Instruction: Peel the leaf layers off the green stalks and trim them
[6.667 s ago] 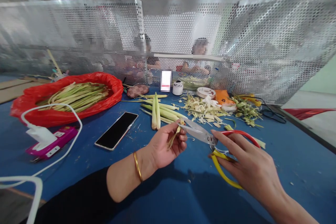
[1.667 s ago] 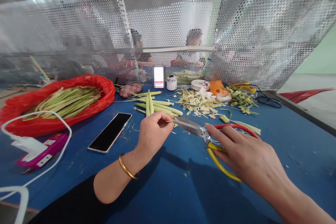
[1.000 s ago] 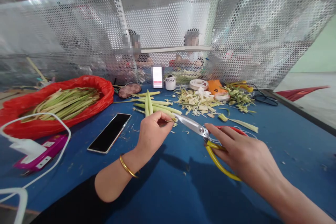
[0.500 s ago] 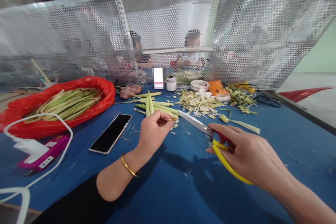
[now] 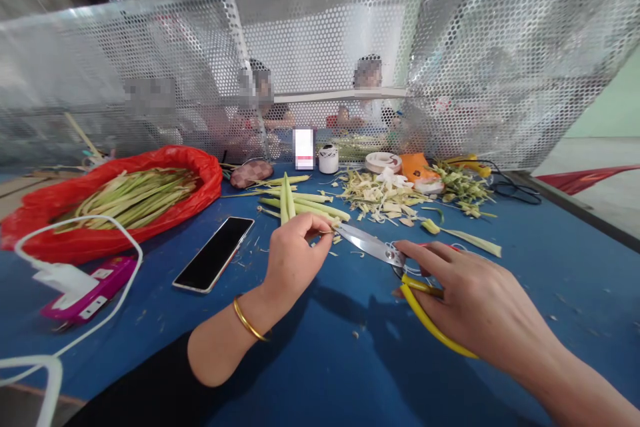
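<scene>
Plant piece: a small pale piece (image 5: 335, 224), at the left fingertips above the blue table (image 5: 320, 380), near the laid-out stalks (image 5: 313, 205); its full shape is hidden by the fingers.
Left hand: thumb and forefinger of the left hand (image 5: 299, 250) pinched narrow on the piece.
Scissors: blade tips of the scissors (image 5: 367, 244) at the piece, beside the left fingertips; whether they bite into it cannot be made out.
Right hand: fingers of the right hand (image 5: 483, 303) wrapped around the red and yellow handles.
Step in hand: judged to be trimming — scissors at the piece, a heap of scraps (image 5: 380, 199) beyond.
Next move: calls for a steady pinch and small blade strokes, tips kept off the fingertips.
Phone: screen of the phone (image 5: 214, 255) dark, no writing showing.
White jar: dark marks on the white jar (image 5: 329, 160), not legible.
Orange packet: dark print on the orange packet (image 5: 414, 167), too small to read.
Upright white panel: the panel (image 5: 304, 148) is pixelated — no brand legible.
</scene>
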`<control>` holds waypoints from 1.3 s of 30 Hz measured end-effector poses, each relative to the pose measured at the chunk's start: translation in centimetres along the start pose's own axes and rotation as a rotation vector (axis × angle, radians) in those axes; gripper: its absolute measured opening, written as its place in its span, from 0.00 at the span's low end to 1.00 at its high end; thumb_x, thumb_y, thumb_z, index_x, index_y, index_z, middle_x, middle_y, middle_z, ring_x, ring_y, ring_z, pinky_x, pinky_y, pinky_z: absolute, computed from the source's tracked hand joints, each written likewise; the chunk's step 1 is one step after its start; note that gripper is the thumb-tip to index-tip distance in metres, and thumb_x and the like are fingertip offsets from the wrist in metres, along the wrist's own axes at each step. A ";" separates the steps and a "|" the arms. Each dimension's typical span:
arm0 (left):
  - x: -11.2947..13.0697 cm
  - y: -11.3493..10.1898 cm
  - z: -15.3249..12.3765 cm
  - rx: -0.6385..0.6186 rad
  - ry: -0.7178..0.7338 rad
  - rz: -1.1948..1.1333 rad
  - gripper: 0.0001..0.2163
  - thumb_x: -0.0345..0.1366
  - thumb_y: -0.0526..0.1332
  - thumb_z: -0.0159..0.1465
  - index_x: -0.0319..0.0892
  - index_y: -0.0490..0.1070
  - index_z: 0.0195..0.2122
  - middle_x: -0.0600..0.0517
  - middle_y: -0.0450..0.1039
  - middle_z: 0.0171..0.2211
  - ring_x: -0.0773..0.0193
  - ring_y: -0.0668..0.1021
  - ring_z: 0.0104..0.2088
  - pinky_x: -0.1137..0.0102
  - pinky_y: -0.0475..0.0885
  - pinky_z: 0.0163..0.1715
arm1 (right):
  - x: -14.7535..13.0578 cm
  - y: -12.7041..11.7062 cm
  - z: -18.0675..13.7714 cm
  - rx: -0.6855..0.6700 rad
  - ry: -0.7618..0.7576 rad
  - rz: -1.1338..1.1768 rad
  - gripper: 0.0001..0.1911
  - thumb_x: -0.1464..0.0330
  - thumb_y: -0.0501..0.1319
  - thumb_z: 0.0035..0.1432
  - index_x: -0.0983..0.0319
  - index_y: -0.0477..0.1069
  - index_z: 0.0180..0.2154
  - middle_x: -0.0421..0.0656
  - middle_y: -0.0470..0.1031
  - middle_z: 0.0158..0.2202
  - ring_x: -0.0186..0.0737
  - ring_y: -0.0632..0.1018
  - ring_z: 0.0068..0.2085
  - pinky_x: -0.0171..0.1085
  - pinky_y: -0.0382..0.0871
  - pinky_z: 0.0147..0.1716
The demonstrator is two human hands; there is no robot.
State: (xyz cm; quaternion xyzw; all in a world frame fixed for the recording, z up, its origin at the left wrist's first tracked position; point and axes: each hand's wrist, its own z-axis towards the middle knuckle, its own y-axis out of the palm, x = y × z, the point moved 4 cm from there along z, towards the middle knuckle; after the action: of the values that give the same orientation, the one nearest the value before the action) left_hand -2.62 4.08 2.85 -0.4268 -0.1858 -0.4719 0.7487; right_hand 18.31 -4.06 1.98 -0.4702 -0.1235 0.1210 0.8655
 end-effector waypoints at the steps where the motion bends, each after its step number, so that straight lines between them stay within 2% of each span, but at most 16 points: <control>1: 0.1 0.0 0.0 -0.004 0.021 0.011 0.07 0.23 0.60 0.54 0.43 0.69 0.25 0.53 0.78 0.33 0.66 0.79 0.34 0.71 0.76 0.37 | -0.1 0.0 0.0 -0.003 -0.001 0.001 0.20 0.65 0.55 0.57 0.60 0.70 0.51 0.45 0.79 0.38 0.45 0.80 0.30 0.39 0.68 0.25; 6: 0.2 0.1 -0.2 -0.007 0.066 0.044 0.07 0.23 0.61 0.54 0.43 0.70 0.25 0.50 0.75 0.37 0.64 0.78 0.38 0.70 0.77 0.37 | -0.3 0.3 0.0 -0.023 -0.024 -0.008 0.20 0.66 0.55 0.57 0.60 0.70 0.52 0.46 0.79 0.38 0.45 0.79 0.29 0.39 0.69 0.25; 17: 0.0 0.3 0.0 -0.021 0.016 -0.017 0.06 0.24 0.63 0.53 0.42 0.71 0.25 0.49 0.75 0.39 0.65 0.78 0.37 0.71 0.76 0.37 | -0.4 0.0 -0.3 0.021 -0.084 -0.059 0.19 0.65 0.57 0.59 0.60 0.69 0.52 0.44 0.80 0.39 0.41 0.79 0.27 0.37 0.68 0.22; 20: -0.9 0.5 0.2 -0.037 -0.147 -0.153 0.05 0.26 0.65 0.52 0.41 0.71 0.25 0.50 0.76 0.37 0.66 0.78 0.33 0.71 0.76 0.36 | 0.1 0.0 -0.2 0.013 -0.008 -0.052 0.20 0.63 0.57 0.60 0.58 0.68 0.53 0.43 0.80 0.40 0.40 0.80 0.28 0.35 0.66 0.21; 24: -2.3 1.0 0.2 -0.069 -0.550 -0.621 0.05 0.29 0.66 0.52 0.41 0.70 0.27 0.53 0.76 0.28 0.68 0.79 0.29 0.71 0.77 0.35 | 1.9 1.0 -0.1 -0.061 0.137 -0.126 0.18 0.62 0.59 0.58 0.57 0.70 0.50 0.40 0.80 0.34 0.40 0.78 0.24 0.35 0.60 0.15; 26: -2.6 1.4 -0.1 -0.092 -0.736 -0.858 0.04 0.29 0.65 0.54 0.40 0.72 0.30 0.53 0.76 0.27 0.68 0.79 0.29 0.72 0.77 0.35 | 2.1 1.7 0.0 -0.126 0.101 -0.146 0.18 0.65 0.60 0.55 0.57 0.71 0.48 0.40 0.80 0.32 0.41 0.78 0.24 0.34 0.60 0.16; 28: -2.6 1.6 -0.3 -0.122 -0.867 -1.005 0.04 0.27 0.64 0.56 0.39 0.74 0.33 0.52 0.76 0.28 0.69 0.79 0.30 0.74 0.77 0.36 | 1.5 2.3 -0.1 -0.201 0.026 -0.115 0.21 0.69 0.60 0.52 0.59 0.70 0.50 0.42 0.80 0.31 0.43 0.79 0.25 0.35 0.62 0.19; 31: -2.4 1.6 -0.6 -0.133 -0.976 -1.119 0.04 0.25 0.63 0.57 0.37 0.76 0.32 0.50 0.77 0.31 0.69 0.80 0.32 0.76 0.77 0.37 | -0.1 2.9 -0.3 -0.282 -0.031 0.012 0.24 0.71 0.60 0.50 0.63 0.68 0.51 0.44 0.80 0.31 0.44 0.80 0.29 0.36 0.65 0.24; 35: -2.0 1.5 -0.7 -0.118 -1.029 -1.195 0.04 0.23 0.65 0.56 0.36 0.76 0.32 0.51 0.77 0.29 0.70 0.79 0.30 0.75 0.77 0.37 | -1.5 2.6 -0.2 -0.334 -0.025 0.137 0.12 0.69 0.58 0.56 0.61 0.71 0.43 0.45 0.76 0.33 0.42 0.78 0.29 0.36 0.64 0.25; 37: -1.6 1.6 -0.7 -0.116 -1.047 -1.191 0.03 0.25 0.65 0.56 0.36 0.76 0.32 0.51 0.77 0.29 0.69 0.79 0.29 0.74 0.76 0.35 | -1.5 2.2 0.3 -0.322 0.009 0.186 0.08 0.69 0.57 0.59 0.60 0.72 0.39 0.45 0.74 0.33 0.44 0.77 0.32 0.37 0.66 0.28; 39: -1.0 2.0 -0.9 -0.120 -1.066 -1.185 0.03 0.28 0.66 0.57 0.38 0.76 0.33 0.50 0.77 0.31 0.68 0.79 0.32 0.74 0.75 0.33 | -1.2 1.6 1.0 -0.252 0.101 0.312 0.10 0.68 0.56 0.61 0.60 0.73 0.41 0.47 0.75 0.38 0.46 0.77 0.37 0.41 0.68 0.33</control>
State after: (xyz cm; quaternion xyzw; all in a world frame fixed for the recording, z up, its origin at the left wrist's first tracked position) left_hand -1.44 4.24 0.72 -0.4649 -0.6887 -0.5330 0.1595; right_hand 16.71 -2.84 0.99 -0.5937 -0.0200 0.2133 0.7756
